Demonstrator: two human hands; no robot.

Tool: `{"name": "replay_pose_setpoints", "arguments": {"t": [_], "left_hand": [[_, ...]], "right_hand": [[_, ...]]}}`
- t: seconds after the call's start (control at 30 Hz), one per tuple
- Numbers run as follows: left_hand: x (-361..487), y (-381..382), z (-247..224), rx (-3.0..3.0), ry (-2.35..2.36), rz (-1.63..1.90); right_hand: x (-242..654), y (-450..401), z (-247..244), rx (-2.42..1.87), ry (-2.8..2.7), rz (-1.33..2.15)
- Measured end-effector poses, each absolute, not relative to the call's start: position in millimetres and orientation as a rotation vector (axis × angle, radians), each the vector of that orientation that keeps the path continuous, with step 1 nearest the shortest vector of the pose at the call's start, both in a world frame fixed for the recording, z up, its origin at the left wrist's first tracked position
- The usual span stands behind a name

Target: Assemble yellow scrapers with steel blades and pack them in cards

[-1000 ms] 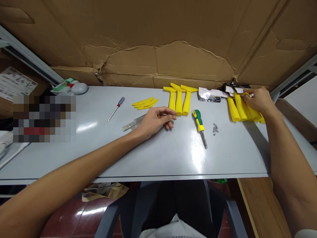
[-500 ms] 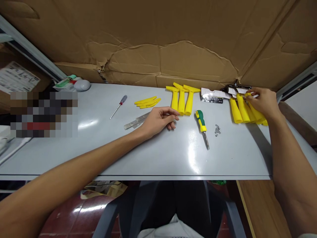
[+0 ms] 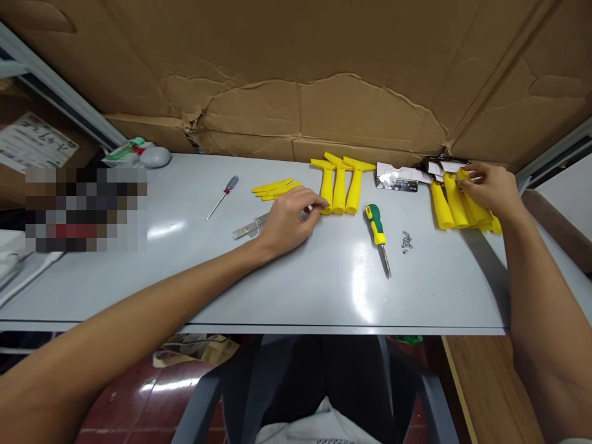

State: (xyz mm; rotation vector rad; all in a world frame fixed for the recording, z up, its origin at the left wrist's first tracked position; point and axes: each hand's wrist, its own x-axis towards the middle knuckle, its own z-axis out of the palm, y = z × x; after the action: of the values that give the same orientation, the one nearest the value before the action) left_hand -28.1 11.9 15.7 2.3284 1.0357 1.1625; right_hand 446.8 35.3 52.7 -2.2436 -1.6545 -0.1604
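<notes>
My left hand rests on the table with fingers curled, thumb and index tips at the lower end of the leftmost yellow T-shaped handle. Two more such handles lie right beside it. Partly under that hand are flat metal strips, and behind it lie flat yellow strips. At the far right, my right hand pinches the upper part of a yellow handle in a row of several; its fingers hide that handle's top. A green-and-yellow screwdriver and small screws lie between the hands.
A small grey-handled screwdriver is on the left of the table. Printed packaging lies along the back edge by a cardboard wall. A grey rounded object sits back left. The chair arms flank my legs below the table edge.
My left hand has drawn slightly left, its thumb and fingertips now at the leftmost handle's lower end. The right hand keeps its place at the right-hand row.
</notes>
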Motion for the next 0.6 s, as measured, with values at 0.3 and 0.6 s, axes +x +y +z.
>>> {"name": "replay_pose_setpoints", "arguments": {"t": [0.3,0.6], "left_hand": [[-32,20,11,2.632,1.091,1.231],[-58,36,46,2.683,1.704,0.647]], "right_hand": [[437,30,53,-2.25,-1.667,-0.21],[437,34,48,-2.117,-1.594,-0.679]]}}
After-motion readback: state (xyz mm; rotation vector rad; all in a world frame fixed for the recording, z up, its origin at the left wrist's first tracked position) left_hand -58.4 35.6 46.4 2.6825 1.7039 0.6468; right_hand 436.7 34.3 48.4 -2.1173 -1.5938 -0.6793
